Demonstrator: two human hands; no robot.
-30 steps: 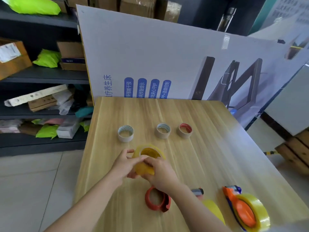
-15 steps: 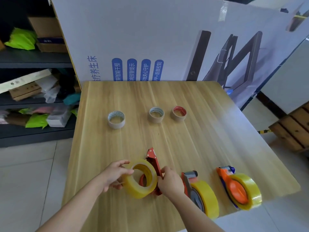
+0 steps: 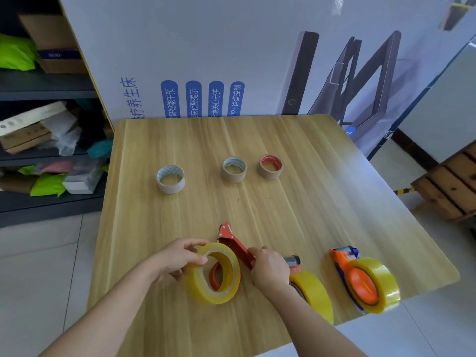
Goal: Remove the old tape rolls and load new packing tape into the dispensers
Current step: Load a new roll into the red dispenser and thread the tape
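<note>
My left hand (image 3: 177, 258) pinches the rim of a full yellow tape roll (image 3: 215, 273) held on edge near the table's front. The roll sits over the round hub of a red dispenser (image 3: 233, 243), whose blade end points away from me. My right hand (image 3: 269, 269) grips that dispenser's handle. To the right lie two loaded dispensers: a grey-tipped one with a yellow roll (image 3: 313, 292), partly hidden by my right forearm, and an orange one with a yellow roll (image 3: 368, 282). Three spent cardboard cores stand farther back: a white-lined one (image 3: 170, 179), a grey-lined one (image 3: 234, 170) and a red-lined one (image 3: 270, 166).
The wooden table (image 3: 322, 202) ends just beyond the orange dispenser at the front right. A large printed board (image 3: 231, 60) leans behind the table. Dark shelving (image 3: 46, 155) with boxes and bags stands at the left. A wooden crate (image 3: 453, 186) sits on the floor at right.
The yellow roll came down from mid-table toward me and now sits against the red dispenser's hub. My right hand left the roll and took the dispenser's handle. The camera tilted down.
</note>
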